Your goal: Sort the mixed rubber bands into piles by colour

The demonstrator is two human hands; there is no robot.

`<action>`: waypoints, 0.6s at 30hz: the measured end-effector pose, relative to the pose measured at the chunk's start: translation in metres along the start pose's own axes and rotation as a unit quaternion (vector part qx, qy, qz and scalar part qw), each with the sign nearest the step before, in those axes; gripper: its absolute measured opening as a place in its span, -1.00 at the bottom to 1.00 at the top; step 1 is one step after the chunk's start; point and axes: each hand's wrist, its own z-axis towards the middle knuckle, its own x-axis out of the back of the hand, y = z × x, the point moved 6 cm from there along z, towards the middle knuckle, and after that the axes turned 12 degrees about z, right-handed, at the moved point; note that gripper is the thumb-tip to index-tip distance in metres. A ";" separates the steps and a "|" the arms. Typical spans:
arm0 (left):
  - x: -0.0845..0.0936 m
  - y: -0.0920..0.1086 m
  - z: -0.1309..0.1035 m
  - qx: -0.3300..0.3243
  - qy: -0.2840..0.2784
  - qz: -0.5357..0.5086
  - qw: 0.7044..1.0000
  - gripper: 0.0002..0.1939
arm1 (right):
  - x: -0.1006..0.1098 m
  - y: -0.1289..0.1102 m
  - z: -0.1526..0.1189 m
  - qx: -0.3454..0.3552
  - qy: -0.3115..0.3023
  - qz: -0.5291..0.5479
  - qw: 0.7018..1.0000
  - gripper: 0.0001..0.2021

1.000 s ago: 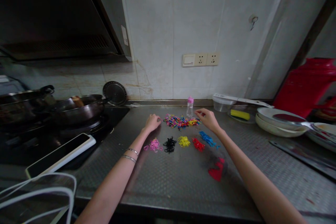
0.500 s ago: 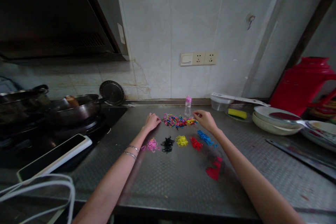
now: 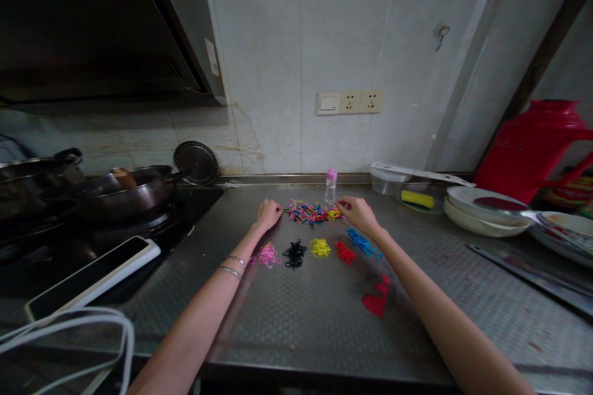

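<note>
A mixed heap of small coloured rubber bands (image 3: 309, 213) lies on the metal counter between my hands. My left hand (image 3: 269, 215) rests at the heap's left edge, fingers curled together; a small dark bit shows by the fingertips. At the right edge, beside some yellow bands, my right hand (image 3: 359, 213) has thumb and finger pinched. What either pinch holds is too small to tell. Nearer me lie separate piles: pink bands (image 3: 267, 255), black bands (image 3: 295, 253), yellow bands (image 3: 319, 247), red bands (image 3: 345, 252) and blue bands (image 3: 361, 241).
Behind the heap stands a small clear bottle (image 3: 330, 187) with a pink cap. A red patch (image 3: 376, 301) is near my right forearm. Pans (image 3: 134, 194) and a white-edged device (image 3: 95, 278) are left; a sponge (image 3: 417, 199), bowls (image 3: 482, 216) and a red flask (image 3: 528, 151) are right.
My right hand has shifted slightly left, closer to the heap's right edge. My left hand stays about where it was, and the piles look the same.
</note>
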 end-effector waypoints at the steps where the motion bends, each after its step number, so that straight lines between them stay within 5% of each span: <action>1: -0.001 -0.001 0.000 0.003 0.003 -0.003 1.000 -0.80 | -0.001 -0.001 0.000 -0.001 -0.004 -0.004 1.000 -0.76; 7: 0.004 -0.012 0.008 0.017 -0.032 -0.080 0.996 -0.82 | -0.005 -0.004 -0.001 -0.003 -0.024 -0.022 0.999 -0.76; 11: 0.020 -0.004 0.004 -0.069 -0.162 -0.154 0.972 -0.80 | -0.005 -0.004 -0.001 -0.008 -0.033 -0.038 0.999 -0.75; 15: 0.034 0.007 -0.022 -0.151 -0.339 -0.157 0.915 -0.78 | -0.005 -0.005 -0.001 -0.015 -0.041 -0.048 0.998 -0.75; 18: 0.042 0.006 -0.043 -0.156 -0.397 -0.143 0.893 -0.79 | -0.005 -0.007 -0.002 -0.013 -0.048 -0.046 0.998 -0.75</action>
